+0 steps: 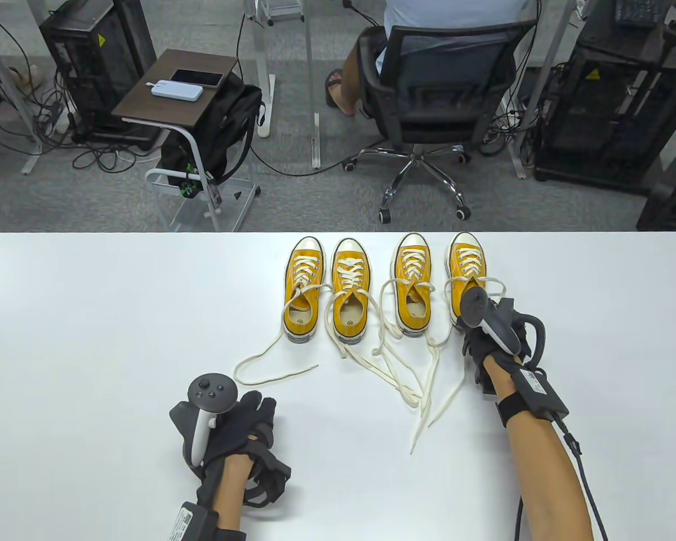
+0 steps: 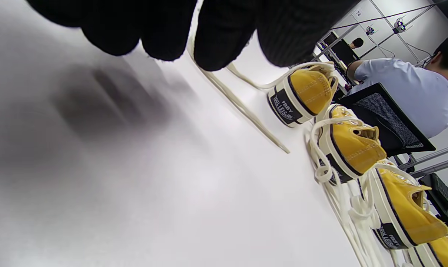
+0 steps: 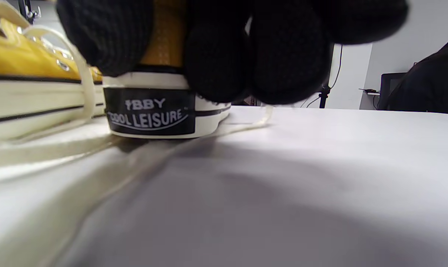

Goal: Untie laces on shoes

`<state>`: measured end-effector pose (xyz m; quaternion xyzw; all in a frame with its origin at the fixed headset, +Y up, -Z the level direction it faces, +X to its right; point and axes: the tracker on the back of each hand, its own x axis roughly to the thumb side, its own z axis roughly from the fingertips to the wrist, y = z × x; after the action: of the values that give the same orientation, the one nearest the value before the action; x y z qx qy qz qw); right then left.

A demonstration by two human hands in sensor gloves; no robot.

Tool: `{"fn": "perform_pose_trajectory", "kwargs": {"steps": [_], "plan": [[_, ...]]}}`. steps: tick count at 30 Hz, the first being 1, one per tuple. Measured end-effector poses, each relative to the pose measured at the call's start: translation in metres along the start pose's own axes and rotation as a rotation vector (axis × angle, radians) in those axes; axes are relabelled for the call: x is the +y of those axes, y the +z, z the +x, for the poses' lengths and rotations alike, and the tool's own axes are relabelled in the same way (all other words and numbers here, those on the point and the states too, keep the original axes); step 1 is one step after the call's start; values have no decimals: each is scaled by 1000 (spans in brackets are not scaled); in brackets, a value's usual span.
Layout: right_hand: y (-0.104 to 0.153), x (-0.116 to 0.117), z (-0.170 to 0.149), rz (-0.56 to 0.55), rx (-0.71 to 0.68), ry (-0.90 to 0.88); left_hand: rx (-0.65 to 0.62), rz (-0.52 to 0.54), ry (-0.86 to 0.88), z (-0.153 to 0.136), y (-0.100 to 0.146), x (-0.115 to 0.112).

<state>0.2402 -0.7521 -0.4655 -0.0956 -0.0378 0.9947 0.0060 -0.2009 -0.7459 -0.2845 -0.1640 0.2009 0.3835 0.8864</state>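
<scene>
The left hand (image 1: 225, 422) sits low on the white worktop (image 1: 90, 315), fingers loose, holding nothing. It looks like it is waiting. Far off to its right, the right hand (image 1: 487, 332) is at the heel of the last yellow shoe (image 1: 466, 265), fingers curled against the back, maybe to keep the shoe steady. I cannot tell if it really grips it. Three more shoes (image 1: 352, 296) stand in a row to that hand's left. Their laces (image 1: 394, 372) trail loose toward the hands, already undone. Behind the worktop is grey floor and a person on an office chair (image 1: 434, 96).
</scene>
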Motion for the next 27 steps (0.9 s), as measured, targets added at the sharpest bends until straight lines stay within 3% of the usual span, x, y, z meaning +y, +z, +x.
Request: {"fn": "perform_pose_trajectory", "kwargs": {"steps": [6,11,15,20,24,27], "plan": [[12,-8,0,-8,-14,62,-39,-6,-16,6,3,-4],[43,-38,3,-87,-28,16,-207,35,3,19,8,-7],[85,-60,13,-177,-71,-87,-393,92,-32,36,17,-13],[155,-77,35,-292,-198,-178,-563,179,-117,51,32,-18],[199,-71,50,-320,-277,-203,-585,194,-225,56,39,-20],[211,-61,56,-261,-299,-177,-593,193,-308,58,42,-25]]}}
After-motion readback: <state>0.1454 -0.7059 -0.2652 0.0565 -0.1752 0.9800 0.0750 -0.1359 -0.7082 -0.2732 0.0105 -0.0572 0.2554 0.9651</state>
